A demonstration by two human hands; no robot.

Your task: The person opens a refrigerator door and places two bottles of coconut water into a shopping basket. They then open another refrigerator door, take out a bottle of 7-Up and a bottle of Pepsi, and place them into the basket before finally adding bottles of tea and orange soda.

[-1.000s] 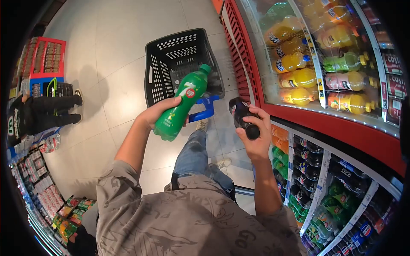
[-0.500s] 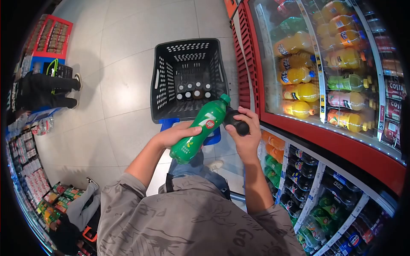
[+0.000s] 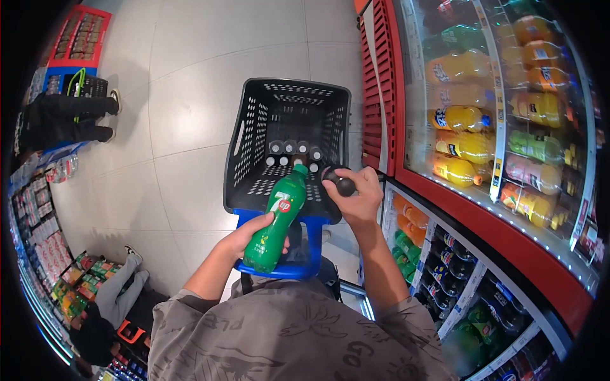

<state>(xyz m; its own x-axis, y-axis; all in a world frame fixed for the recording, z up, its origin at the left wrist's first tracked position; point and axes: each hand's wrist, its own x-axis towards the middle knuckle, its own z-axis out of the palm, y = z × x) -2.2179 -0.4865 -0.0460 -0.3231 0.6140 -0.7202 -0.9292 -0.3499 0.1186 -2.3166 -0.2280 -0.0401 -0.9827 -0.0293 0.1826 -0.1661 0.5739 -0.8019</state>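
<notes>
1. Green plastic shines on the 7up bottle in my left hand. My thumb lies across its front, and some fingertips poke out on the other side, so I am gripping it round the middle.
2. It leans, with its green cap far and to the right, and its bottom near me.
3. My right hand pinches a dark bottle near its black cap, with my thumb on one side and my fingers on the other. Its cap points back at me.
4. The two bottles are close but not touching.
5. Past them sits a black basket full of little holes. In my view, the green cap covers a bit of it. I cannot tell how high above it my bottles are.
6. Inside the basket, small bottles show pale round tops.
7. The basket's blue handle is on the near side, partly behind the 7up bottle.
8. On the right is a red fridge with orange drinks.
9. Far left, I see a person in black trousers. Near left, there is a person in grey trousers.
</notes>
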